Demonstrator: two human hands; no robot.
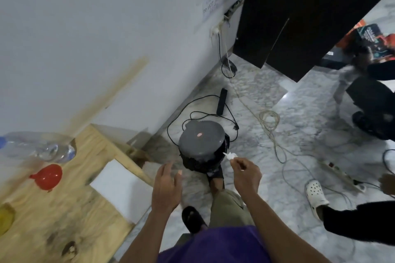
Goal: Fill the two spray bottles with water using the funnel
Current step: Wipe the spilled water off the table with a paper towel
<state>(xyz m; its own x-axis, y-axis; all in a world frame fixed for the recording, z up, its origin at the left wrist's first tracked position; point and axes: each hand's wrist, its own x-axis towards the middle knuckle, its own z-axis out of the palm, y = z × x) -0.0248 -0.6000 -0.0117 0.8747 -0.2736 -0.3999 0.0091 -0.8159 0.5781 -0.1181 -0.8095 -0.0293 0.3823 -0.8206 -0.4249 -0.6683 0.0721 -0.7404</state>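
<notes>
two hands over the floor, away from the bench.
right hand (245,174) pinches a small white object (230,156), too blurred to name; left hand (165,188) hangs open and empty, likely reaching. a clear water bottle (40,148) lies on the wooden bench (64,220) beside a red balloon (48,177); no spray bottles or funnel visible, so filling seems not begun.

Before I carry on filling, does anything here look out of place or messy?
Yes. Loose cables lie tangled across the marble floor around the grey-lidded bin, a trip risk. A clear water bottle lies on its side on the wooden table. No spill is visible.
</notes>
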